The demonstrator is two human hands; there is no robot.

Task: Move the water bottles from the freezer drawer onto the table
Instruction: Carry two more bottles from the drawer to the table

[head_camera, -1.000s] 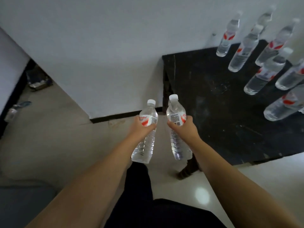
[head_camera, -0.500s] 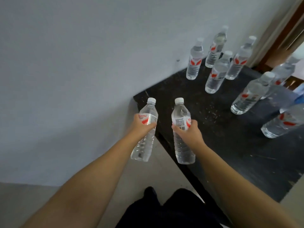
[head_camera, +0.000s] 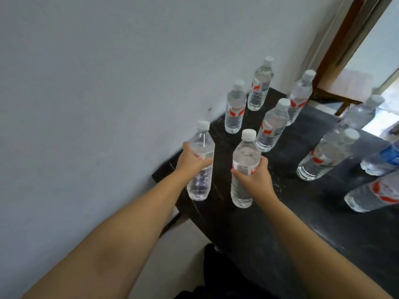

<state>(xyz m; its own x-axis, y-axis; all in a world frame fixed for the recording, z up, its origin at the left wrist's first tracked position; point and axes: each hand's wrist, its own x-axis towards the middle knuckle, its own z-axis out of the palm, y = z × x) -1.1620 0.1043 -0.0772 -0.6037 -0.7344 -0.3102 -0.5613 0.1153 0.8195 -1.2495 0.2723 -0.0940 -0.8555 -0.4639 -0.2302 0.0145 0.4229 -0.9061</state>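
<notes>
- Head view: the left hand (head_camera: 192,161) is wrapped around the label band of a clear water bottle (head_camera: 200,162), fingers closed on it; the bottle is upright, white cap on, filled with clear water nearly to the shoulder; it hangs over the near left corner of the black table (head_camera: 280,223), and whether its base touches the top cannot be told
- The right hand (head_camera: 254,180) grips a second water bottle (head_camera: 245,167) at its red-and-white label, fingers curled round it; capped, upright, full of clear water, over the table just beside the first
- Behind them, capped bottles with red labels (head_camera: 235,107) stand on the table near the grey wall (head_camera: 108,83); all hold clear water
- At the right edge, a bottle with a blue label (head_camera: 386,157) stands among more red-labelled ones
</notes>
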